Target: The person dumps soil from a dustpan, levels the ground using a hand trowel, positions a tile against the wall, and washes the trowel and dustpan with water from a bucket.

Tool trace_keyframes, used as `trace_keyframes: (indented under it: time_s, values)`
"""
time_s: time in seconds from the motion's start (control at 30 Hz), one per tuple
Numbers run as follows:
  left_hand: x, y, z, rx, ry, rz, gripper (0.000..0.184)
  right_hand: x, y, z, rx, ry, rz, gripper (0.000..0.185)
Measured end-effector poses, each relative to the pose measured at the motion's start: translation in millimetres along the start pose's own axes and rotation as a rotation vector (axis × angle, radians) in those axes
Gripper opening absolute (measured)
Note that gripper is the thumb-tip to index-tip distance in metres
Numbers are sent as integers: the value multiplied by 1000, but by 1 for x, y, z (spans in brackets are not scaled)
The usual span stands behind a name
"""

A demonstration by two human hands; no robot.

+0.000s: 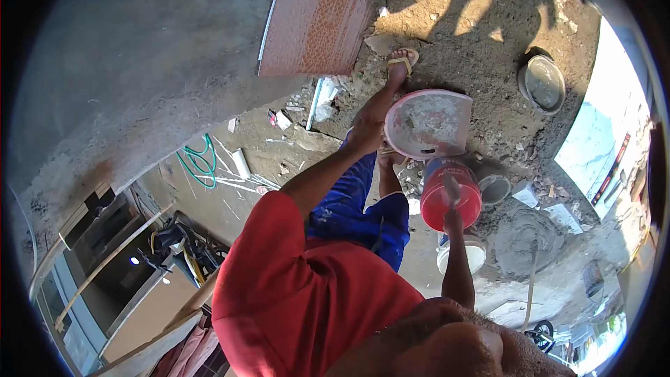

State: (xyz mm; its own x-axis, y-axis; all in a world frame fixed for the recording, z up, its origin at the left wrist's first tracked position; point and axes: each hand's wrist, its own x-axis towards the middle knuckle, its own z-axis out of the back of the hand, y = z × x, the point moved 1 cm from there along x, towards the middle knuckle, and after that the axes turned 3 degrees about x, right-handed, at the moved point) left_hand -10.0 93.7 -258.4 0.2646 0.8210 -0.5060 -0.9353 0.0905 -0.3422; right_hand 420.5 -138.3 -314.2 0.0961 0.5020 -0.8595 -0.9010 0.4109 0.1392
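Observation:
My left hand [368, 137] is at the left rim of a pink D-shaped tub [431, 122], its fingers closed at the edge. Grey mortar residue coats the tub's inside, and a small slot shows near its lower rim. Over a red bucket [433, 215], my right hand [453, 220] grips a tool with a greyish blade, apparently a trowel [451, 190]. The trowel reaches into the bucket's mouth; what lies deeper in it is hard to make out. The bucket stands just below the tub in view.
A white bucket [472, 255], a grey pail [495, 189] and a wet mortar heap [528, 242] lie near the red bucket. A round basin [543, 85] stands upper right. A tiled board [317, 17], green hose [199, 164] and rubble lie around. A long handle [532, 286] rests by the mortar.

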Motion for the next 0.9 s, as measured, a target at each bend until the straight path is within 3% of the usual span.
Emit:
trace_keyframes:
  time_s: [0.03,0.1,0.17,0.27,0.3,0.37,0.5,0.57,0.6,0.67,0.73,0.9]
  values:
    - [-18,9,5,4,-157,79,40,-32,-4,-5,165,86,-121,32]
    - [-49,32,11,-266,-80,344,45,-101,0,-9,646,290,-510,25]
    - [-86,53,8,-421,-37,563,50,-156,5,-11,838,354,-636,13]
    - [-149,91,-26,-591,54,750,56,-205,11,-21,1022,376,-767,15]
    - [-173,95,-37,-624,61,778,50,-210,19,-18,1107,343,-841,16]
    - [-196,105,-50,57,552,255,43,-213,22,-25,1069,323,-759,10]
    - [-230,127,-105,-188,466,463,38,-214,45,-7,1079,251,-569,10]
    - [-233,125,-103,-64,488,126,41,-210,56,7,1111,247,-483,10]
    - [-233,117,-93,-67,485,124,41,-207,62,13,1087,204,-406,12]
    - [-221,108,-60,-394,160,522,46,-204,73,23,1065,160,-323,14]
    - [-202,104,-15,-350,2,516,52,-209,82,34,1161,43,-224,17]
    - [-140,125,87,-357,-143,641,57,-243,94,38,1128,-17,-238,21]
